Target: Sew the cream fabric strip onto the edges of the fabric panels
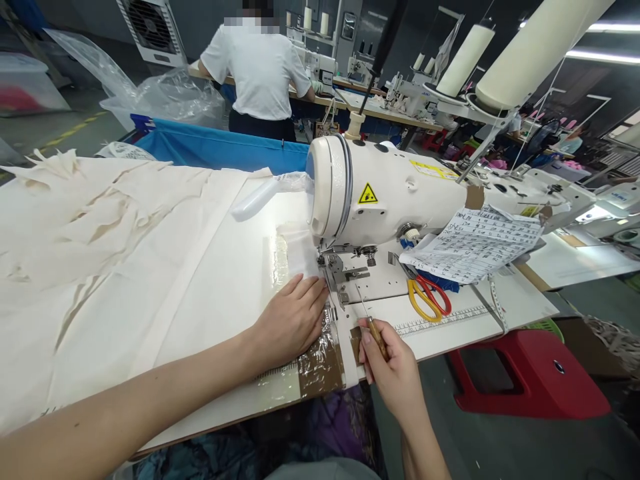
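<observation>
At the sewing m/c, 2 hands are working apart, L hand lying flat near the needle area, R hand clamping an awl, white strip running betw. them, prob. being lined up, next move likely calling for steady guiding.

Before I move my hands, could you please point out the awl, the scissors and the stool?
Awl [375,333]: head view, on its wooden handle.
Scissors [411,295]: head view, on the yellow handle loop.
Stool [540,381]: head view, on its red seat.
</observation>
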Available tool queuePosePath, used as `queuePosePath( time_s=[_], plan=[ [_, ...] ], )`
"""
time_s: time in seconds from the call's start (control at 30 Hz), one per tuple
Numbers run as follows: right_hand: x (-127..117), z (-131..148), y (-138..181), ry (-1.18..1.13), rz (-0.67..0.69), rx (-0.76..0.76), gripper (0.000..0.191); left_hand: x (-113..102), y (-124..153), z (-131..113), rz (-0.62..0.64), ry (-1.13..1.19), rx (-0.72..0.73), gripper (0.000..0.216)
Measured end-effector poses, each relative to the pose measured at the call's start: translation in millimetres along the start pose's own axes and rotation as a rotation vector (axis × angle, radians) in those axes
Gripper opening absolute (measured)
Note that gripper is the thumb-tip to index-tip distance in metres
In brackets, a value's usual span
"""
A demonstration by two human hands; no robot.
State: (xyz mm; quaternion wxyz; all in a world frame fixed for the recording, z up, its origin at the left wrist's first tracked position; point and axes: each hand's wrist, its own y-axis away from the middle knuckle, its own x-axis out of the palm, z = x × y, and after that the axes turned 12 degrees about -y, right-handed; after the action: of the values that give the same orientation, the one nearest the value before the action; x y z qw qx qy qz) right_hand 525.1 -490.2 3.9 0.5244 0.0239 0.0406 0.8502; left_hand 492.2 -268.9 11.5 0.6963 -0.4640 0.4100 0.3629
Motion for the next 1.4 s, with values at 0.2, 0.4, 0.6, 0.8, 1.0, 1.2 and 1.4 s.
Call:
queuePosePath(
  time_s=[0.2, 0.4, 0.6, 0.8, 1.0, 1.2, 1.4],
  plan=[
    [3, -1, 5, 0.026, -0.079, -0.099, 0.049, 1, -1, 2, -0.018, -0.002, 0.001, 0.042],
    [10, 1, 4, 0.269, -0.087, -0.373, 0.024, 6, -3, 8, -0.019, -0.025, 0.001, 0.043],
    [30, 10, -15, 0.505, 0.092, -0.740, 0.019, 5, -9, 14, 0.014, -0.002, -0.033, 0.042],
    [46, 8, -31, 0.774, 0.088, -0.810, 0.025, 6, -13, 19, 0.078, 0.083, -0.073, 0.037],
    [52, 6, -37, 0.934, 0.064, -0.793, 0.032, 9, -16, 21, 0.098, 0.136, -0.090, 0.037],
    [55, 6, -36, 1.030, 0.028, -0.784, 0.032, 7, -16, 22, 0.104, 0.135, -0.106, 0.039],
    [64, 6, -36, 1.197, -0.035, -0.742, 0.031, 9, -14, 27, 0.100, 0.135, -0.107, 0.044]
  ],
)
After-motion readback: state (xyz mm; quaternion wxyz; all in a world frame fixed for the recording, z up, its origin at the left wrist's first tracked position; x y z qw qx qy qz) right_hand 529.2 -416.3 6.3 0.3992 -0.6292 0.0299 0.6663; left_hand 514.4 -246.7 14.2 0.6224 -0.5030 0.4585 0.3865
